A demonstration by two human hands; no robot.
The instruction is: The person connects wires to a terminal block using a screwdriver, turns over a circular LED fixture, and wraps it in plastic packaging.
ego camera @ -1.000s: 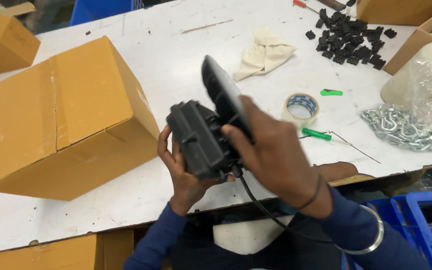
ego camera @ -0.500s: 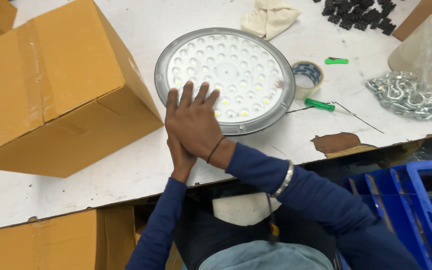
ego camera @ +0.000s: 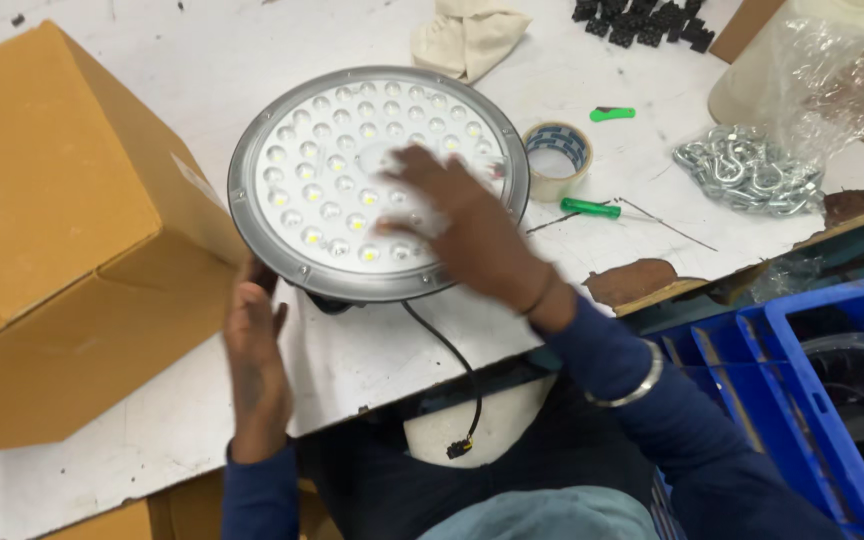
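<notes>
A round grey lamp (ego camera: 332, 170) with many small white lenses lies face up on the white table (ego camera: 202, 70). My right hand (ego camera: 462, 225) rests flat on its lens face with fingers spread, blurred by motion. My left hand (ego camera: 252, 335) is at the lamp's near left rim, its fingertips touching the dark underside by the cardboard box. A black cable (ego camera: 447, 360) runs from under the lamp over the table edge and ends in a plug.
A large cardboard box (ego camera: 62, 250) stands left of the lamp. To the right lie a tape roll (ego camera: 557, 160), a green screwdriver (ego camera: 592, 208), metal chain links (ego camera: 747, 175), a plastic bag (ego camera: 812, 60), a cloth (ego camera: 467, 35) and black parts (ego camera: 642, 20). Blue crates (ego camera: 782, 390) sit below the table.
The lamp went from held on edge, back towards me, to lying face up on the table. My hands came apart: the right now on the lens face, the left at the rim.
</notes>
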